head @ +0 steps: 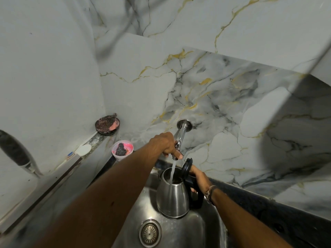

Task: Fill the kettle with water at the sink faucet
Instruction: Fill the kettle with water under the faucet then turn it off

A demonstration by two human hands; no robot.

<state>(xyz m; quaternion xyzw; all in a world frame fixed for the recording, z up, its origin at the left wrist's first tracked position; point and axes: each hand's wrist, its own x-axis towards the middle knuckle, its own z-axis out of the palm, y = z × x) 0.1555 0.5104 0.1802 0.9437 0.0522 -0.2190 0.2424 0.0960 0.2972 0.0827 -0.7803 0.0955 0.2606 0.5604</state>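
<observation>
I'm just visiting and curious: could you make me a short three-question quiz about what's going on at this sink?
1. True or false: water is running into the kettle.
2. Which hand holds the kettle's handle? A) left hand B) right hand
3. Fill in: the kettle's lid is flipped ____.

Key: 1 true: a stream falls from the faucet into the kettle's mouth. 2 B; the left hand is on the faucet. 3 open.

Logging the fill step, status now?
Left hand on faucet handle, water running. Right hand grips kettle handle, lid open, stream entering over sink. Nothing in the way.
</observation>
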